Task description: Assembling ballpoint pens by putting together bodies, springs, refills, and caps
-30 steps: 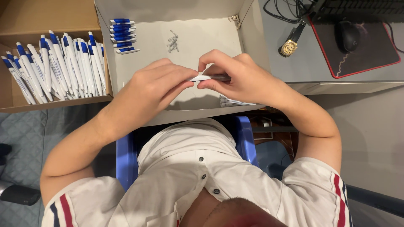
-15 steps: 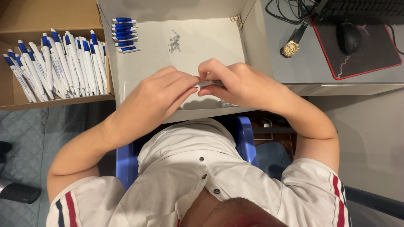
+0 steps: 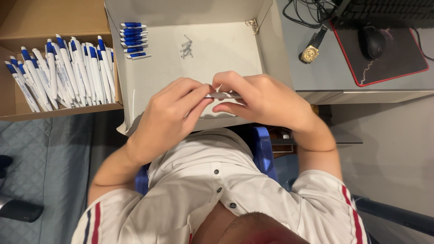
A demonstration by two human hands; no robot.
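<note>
My left hand [image 3: 169,115] and my right hand [image 3: 260,99] meet over the near part of a shallow white box [image 3: 149,90], both pinching a white pen barrel [image 3: 224,96] held level between the fingertips. Most of the barrel is hidden by my fingers. Inside the box, a row of blue-and-white pen parts [image 3: 133,39] lies at the far left, and a small heap of metal springs [image 3: 186,47] sits near the middle. A thin white refill [image 3: 134,101] lies by the box's left wall.
A brown cardboard box [image 3: 27,27] at the left holds several blue-and-white pens [image 3: 63,72]. To the right on a grey desk are a gold wristwatch [image 3: 311,50], a black mouse [image 3: 374,41] on a red-edged mat, a keyboard and cables. A blue chair is under me.
My two hands have drawn closer together on the pen barrel, and less of the barrel shows between the fingers than a second ago.
</note>
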